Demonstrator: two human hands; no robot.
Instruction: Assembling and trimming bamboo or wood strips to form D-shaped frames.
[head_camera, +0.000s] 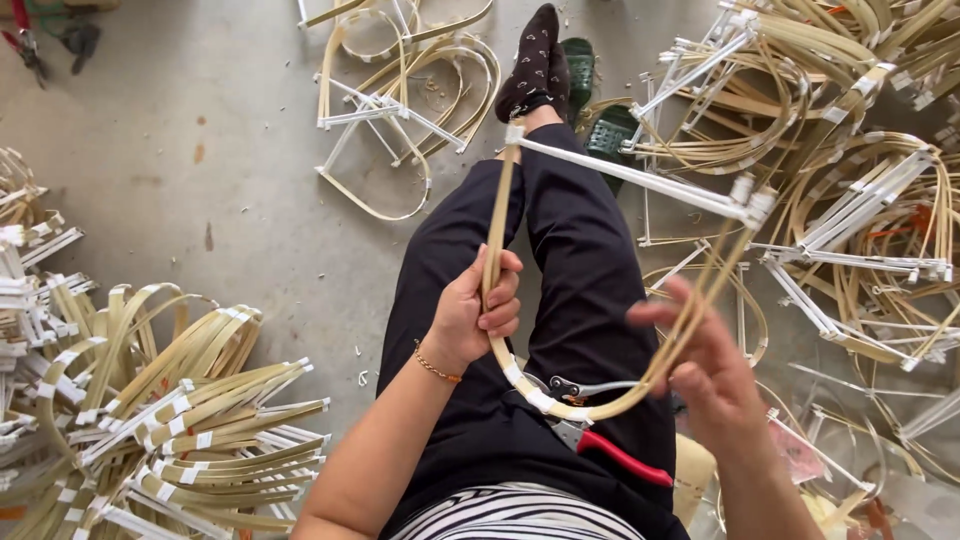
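Bamboo: pale U-shaped bamboo-strip frame (560, 400), light, springy; I grip its side arms.
Left hand (475, 320): clenched around one arm.
Right hand (715, 375): fingers curled on the other.

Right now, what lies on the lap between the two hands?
In the head view, red-handled pruning shears lie there, under the bamboo hoop which the left hand and right hand hold.
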